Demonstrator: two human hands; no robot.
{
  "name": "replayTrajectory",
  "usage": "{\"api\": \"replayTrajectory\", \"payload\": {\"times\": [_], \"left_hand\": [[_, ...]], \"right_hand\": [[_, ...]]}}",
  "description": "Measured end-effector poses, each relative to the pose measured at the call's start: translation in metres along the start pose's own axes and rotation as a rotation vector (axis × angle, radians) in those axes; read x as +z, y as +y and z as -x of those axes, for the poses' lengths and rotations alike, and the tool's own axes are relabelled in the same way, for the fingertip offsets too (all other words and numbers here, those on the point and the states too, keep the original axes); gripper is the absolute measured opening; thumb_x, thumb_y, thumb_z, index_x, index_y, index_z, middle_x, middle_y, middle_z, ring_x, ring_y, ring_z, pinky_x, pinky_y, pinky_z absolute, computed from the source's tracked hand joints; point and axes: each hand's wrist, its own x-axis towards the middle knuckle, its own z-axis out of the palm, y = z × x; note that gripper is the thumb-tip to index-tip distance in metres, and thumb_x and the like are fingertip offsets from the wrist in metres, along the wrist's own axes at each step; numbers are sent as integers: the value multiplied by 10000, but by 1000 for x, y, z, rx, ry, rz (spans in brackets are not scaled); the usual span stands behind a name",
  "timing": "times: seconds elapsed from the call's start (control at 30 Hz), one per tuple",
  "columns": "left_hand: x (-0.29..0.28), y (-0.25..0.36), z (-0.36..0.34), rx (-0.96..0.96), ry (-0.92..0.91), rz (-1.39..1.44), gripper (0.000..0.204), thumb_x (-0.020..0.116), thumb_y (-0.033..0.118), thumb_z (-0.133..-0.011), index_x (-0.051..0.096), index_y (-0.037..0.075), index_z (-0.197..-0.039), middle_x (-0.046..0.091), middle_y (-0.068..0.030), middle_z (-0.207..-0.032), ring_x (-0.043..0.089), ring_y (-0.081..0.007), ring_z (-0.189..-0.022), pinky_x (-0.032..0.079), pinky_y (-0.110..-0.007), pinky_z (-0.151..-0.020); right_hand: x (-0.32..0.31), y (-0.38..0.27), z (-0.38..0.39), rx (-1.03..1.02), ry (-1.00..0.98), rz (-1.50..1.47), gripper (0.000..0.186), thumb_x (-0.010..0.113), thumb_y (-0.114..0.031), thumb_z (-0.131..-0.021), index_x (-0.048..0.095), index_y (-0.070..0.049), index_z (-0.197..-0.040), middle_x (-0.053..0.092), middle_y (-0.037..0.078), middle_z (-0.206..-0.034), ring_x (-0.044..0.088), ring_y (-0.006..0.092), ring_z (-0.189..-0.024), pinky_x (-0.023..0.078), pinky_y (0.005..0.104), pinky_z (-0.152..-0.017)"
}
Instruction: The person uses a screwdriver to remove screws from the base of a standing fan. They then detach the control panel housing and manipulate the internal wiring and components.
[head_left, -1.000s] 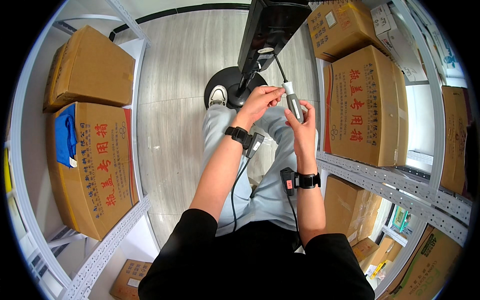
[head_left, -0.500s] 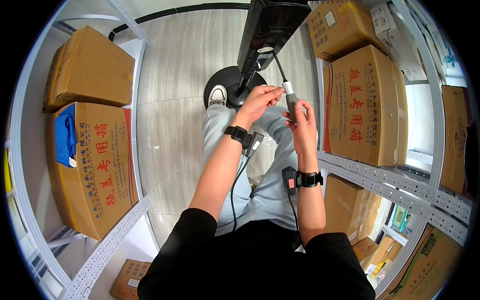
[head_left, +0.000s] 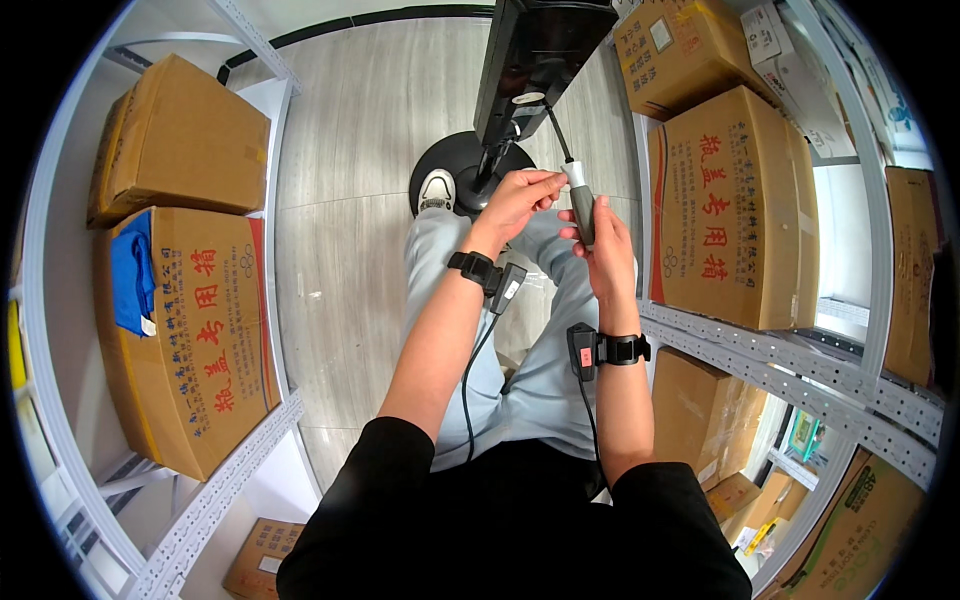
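A seated person in a black top and pale blue jeans point(head_left: 465, 375) is working with both bare hands on a black panel point(head_left: 530, 75) standing in front of them. The right hand point(head_left: 606, 250) is gripping the grey handle of a screwdriver point(head_left: 583, 214), with its fingers curling around the lower end. The left hand point(head_left: 520, 205) is closing finger and thumb in a pinch at the pale collar just above that handle. The screwdriver is slanting up and slightly left between the hands, its dark shaft pointing to the lower right part of the panel, near a whitish oval label point(head_left: 527, 98). Whether the tip is sitting in a screw is too small to tell.

The panel is rising on a short post from a round black base point(head_left: 452, 147), and a white shoe point(head_left: 437, 188) is resting at the base's left side. Black bands with small boxes are circling both wrists, each trailing a dark cable. Metal shelves point(head_left: 775, 360) are flanking the person on both sides, carrying brown cardboard boxes point(head_left: 705, 210). On the left, a blue cloth point(head_left: 132, 270) is draping over one box. Grey wood-look flooring point(head_left: 335, 250) is stretching between the shelves.
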Motion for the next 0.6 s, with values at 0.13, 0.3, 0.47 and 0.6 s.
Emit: {"api": "replayTrajectory", "payload": {"times": [0.13,0.3,0.47,0.6], "left_hand": [[1,-2,-4,18,-4,29,252,647,239,-883,674,2,-963,526,46,-709,421,-36,-621,323,-183,-556],[0,3,-2,14,0,62,251,619,207,-899,659,-18,-1004,527,39,-726,424,-38,-642,326,-183,-568],[-8,4,-3,62,109,173,252,576,167,-914,631,-34,-1055,559,13,-767,469,-59,-678,379,-191,-616],[-13,3,-4,67,194,241,296,580,159,-912,580,-43,-1129,599,-28,-859,540,-99,-770,447,-222,-718]], "right_hand": [[5,13,-5,-350,258,316,352,681,-183,-843,574,-43,-1147,587,60,-970,573,115,-802,454,236,-673],[8,20,-2,-548,365,388,355,718,-125,-790,583,-44,-1108,584,41,-945,532,127,-886,434,251,-784],[-3,35,13,-484,355,301,344,712,-125,-802,584,-38,-1109,588,37,-966,535,118,-876,433,242,-778],[-10,42,21,-454,345,272,337,707,-129,-811,582,-32,-1109,587,33,-969,534,107,-869,429,231,-774]]}}
